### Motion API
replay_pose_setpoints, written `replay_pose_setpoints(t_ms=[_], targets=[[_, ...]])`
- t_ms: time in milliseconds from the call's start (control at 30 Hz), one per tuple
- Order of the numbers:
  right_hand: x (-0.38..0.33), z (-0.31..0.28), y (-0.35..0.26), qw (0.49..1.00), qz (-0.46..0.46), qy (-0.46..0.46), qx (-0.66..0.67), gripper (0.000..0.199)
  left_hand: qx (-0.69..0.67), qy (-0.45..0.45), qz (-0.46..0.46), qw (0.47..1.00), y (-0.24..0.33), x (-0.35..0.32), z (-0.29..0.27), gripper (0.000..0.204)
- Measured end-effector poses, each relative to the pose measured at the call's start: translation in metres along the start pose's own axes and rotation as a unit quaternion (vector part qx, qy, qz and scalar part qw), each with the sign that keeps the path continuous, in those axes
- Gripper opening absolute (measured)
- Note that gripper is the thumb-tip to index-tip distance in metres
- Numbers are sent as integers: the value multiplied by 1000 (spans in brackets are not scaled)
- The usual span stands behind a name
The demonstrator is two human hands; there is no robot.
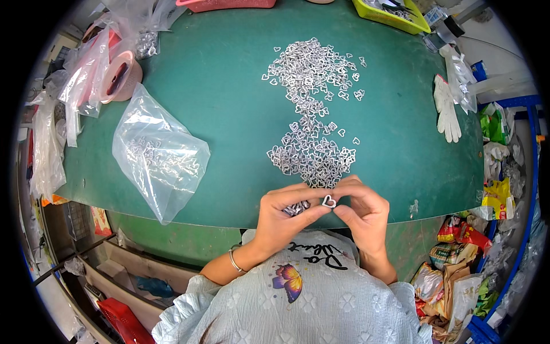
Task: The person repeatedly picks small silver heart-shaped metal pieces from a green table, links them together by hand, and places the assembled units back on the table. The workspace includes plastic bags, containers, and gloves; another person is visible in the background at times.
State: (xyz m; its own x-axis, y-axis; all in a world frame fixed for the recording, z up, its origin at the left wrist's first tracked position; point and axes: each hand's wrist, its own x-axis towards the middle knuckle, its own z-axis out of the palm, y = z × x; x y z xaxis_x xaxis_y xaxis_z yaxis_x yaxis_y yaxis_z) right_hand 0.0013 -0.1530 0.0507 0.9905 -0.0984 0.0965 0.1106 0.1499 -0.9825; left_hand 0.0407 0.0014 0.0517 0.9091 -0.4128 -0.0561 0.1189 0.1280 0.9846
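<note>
My left hand (283, 218) and my right hand (364, 209) meet at the near edge of the green table (229, 114). Between the fingertips of both hands sits one small silver heart-shaped piece (329, 201). My left palm also cups several more of these hearts (296, 208). Just beyond my fingers lies a dense pile of the same metal hearts (312, 157), which runs up the table into a larger spread heap (312, 66). A clear plastic bag (157, 155) with a few hearts inside lies to the left.
White gloves (447, 109) lie at the table's right edge. A yellow-green tray (389, 16) and a pink basket (223, 4) stand at the far edge. Plastic bags and a pink tape roll (123, 74) crowd the far left. Snack wrappers and bags fill the right side.
</note>
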Motion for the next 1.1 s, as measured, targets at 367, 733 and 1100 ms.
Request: replay_pose_setpoints(t_ms=[367, 733, 1100], targets=[[0, 1, -3, 988, -85, 9, -131, 19, -31, -31, -22, 999, 0, -5, -2, 9], [2, 5, -6, 957, -157, 18, -244, 30, -135, -40, -125, 982, 3, -8, -3, 13], [0, 5, -7, 968, -139, 22, -208, 30, -131, -53, -108, 984, 5, -6, -3, 10]])
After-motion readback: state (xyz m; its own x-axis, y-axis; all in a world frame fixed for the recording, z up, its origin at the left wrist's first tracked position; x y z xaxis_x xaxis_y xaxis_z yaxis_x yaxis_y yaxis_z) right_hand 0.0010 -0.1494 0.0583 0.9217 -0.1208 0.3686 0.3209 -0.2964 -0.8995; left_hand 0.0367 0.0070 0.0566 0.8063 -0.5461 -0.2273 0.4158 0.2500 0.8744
